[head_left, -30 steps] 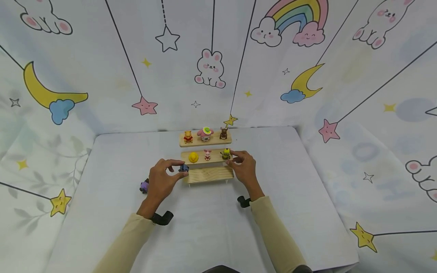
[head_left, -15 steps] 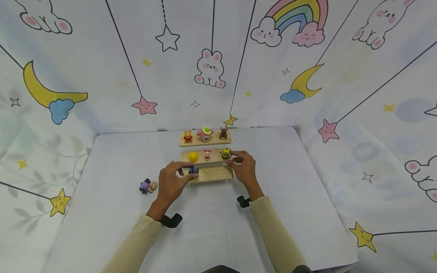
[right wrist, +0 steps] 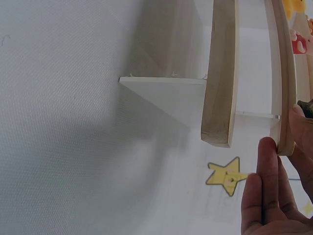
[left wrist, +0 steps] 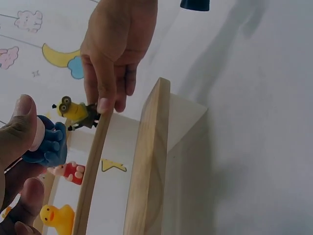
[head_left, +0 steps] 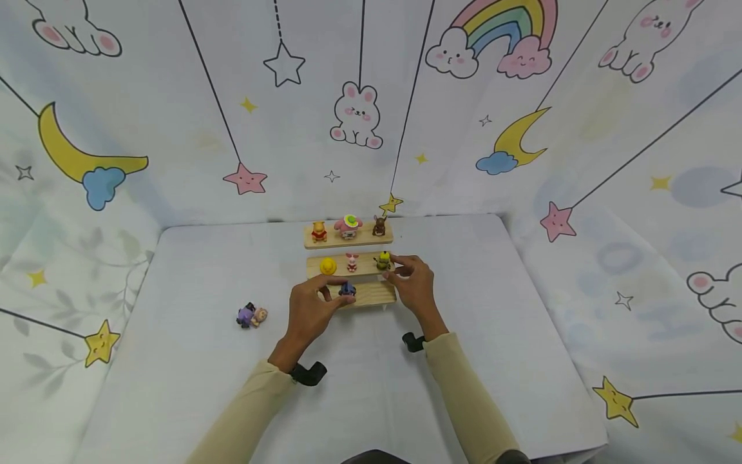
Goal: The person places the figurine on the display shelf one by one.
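My left hand (head_left: 312,310) pinches a small blue figurine (head_left: 347,290) between thumb and fingers, over the lowest board (head_left: 375,294) of a three-tier wooden display shelf. In the left wrist view the blue figurine (left wrist: 48,144) appears off the boards. My right hand (head_left: 415,285) grips the right end of the middle board (right wrist: 288,73), thumb above and fingers beneath. Beside that thumb stands a yellow minion figurine (left wrist: 73,110). A yellow duck (left wrist: 59,218) and a pink piglet figurine (head_left: 351,263) share this board.
On the top board (head_left: 362,243) sit a yellow bear (head_left: 319,232), a pink figurine with a hat (head_left: 348,227) and a brown figurine (head_left: 379,226). A purple-clad figurine (head_left: 250,316) lies on the white tabletop (head_left: 191,361) at left. Printed cloth walls stand behind.
My left hand has carried the blue figurine rightward from the shelf's left end to over the lowest board, uncovering the purple-clad figurine. My right hand has stayed on the middle board.
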Action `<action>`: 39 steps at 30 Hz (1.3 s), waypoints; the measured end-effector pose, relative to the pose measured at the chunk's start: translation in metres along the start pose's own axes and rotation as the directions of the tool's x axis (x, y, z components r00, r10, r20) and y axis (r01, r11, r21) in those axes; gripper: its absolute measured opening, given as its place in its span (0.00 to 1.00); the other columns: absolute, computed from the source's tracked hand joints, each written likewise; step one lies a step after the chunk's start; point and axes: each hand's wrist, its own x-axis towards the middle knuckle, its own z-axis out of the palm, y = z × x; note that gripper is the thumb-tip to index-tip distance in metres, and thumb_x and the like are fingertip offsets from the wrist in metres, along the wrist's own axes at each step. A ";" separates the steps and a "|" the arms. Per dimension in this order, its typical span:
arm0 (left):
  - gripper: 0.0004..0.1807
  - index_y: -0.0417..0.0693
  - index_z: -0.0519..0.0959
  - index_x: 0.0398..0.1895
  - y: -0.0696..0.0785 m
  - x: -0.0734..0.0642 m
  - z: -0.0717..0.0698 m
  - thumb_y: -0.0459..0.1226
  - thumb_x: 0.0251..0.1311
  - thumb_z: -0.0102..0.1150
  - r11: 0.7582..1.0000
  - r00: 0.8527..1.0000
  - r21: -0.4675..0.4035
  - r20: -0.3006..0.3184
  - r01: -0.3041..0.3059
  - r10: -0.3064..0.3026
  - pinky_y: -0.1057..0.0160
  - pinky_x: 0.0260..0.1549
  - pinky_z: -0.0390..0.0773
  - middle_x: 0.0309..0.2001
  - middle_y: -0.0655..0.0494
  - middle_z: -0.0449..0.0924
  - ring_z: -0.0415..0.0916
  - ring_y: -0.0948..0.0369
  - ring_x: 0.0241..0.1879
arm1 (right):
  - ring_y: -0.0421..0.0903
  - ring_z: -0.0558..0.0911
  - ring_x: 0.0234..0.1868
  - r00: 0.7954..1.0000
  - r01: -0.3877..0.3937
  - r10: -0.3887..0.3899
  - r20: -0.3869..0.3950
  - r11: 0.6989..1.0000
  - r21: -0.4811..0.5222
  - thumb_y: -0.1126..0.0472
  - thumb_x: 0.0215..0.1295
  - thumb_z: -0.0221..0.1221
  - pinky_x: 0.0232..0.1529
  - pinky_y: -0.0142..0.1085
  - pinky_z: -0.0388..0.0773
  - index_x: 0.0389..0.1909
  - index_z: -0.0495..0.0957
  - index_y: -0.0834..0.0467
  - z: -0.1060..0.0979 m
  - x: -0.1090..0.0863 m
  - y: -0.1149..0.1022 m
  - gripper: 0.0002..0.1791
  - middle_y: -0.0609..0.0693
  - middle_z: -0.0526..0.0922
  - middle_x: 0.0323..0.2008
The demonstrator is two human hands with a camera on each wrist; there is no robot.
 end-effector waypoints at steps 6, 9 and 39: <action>0.23 0.52 0.92 0.49 0.004 0.001 0.018 0.41 0.47 0.86 1.000 1.000 0.002 0.018 0.016 -0.016 0.66 0.22 0.68 0.39 0.58 0.93 0.70 0.66 0.22 | 0.51 0.88 0.49 1.000 -0.005 0.005 -0.002 1.000 -0.019 0.62 0.63 0.76 0.59 0.48 0.84 0.62 0.86 0.49 0.000 0.000 -0.001 0.26 0.53 0.86 0.54; 0.23 0.52 0.92 0.49 0.004 0.001 0.027 0.42 0.46 0.86 1.000 1.000 0.000 0.023 0.016 -0.016 0.67 0.22 0.68 0.40 0.58 0.93 0.71 0.66 0.22 | 0.52 0.88 0.49 1.000 -0.007 0.007 -0.001 1.000 -0.022 0.62 0.63 0.76 0.58 0.49 0.85 0.62 0.86 0.49 0.000 0.000 -0.001 0.26 0.53 0.86 0.54; 0.24 0.56 0.91 0.53 0.001 0.006 0.081 0.49 0.51 0.84 0.988 0.998 0.152 0.063 0.002 -0.011 0.69 0.25 0.68 0.40 0.62 0.93 0.71 0.68 0.23 | 0.54 0.90 0.48 1.000 0.031 -0.031 -0.005 1.000 0.001 0.62 0.62 0.76 0.58 0.51 0.85 0.61 0.87 0.51 0.000 0.002 0.002 0.25 0.54 0.86 0.54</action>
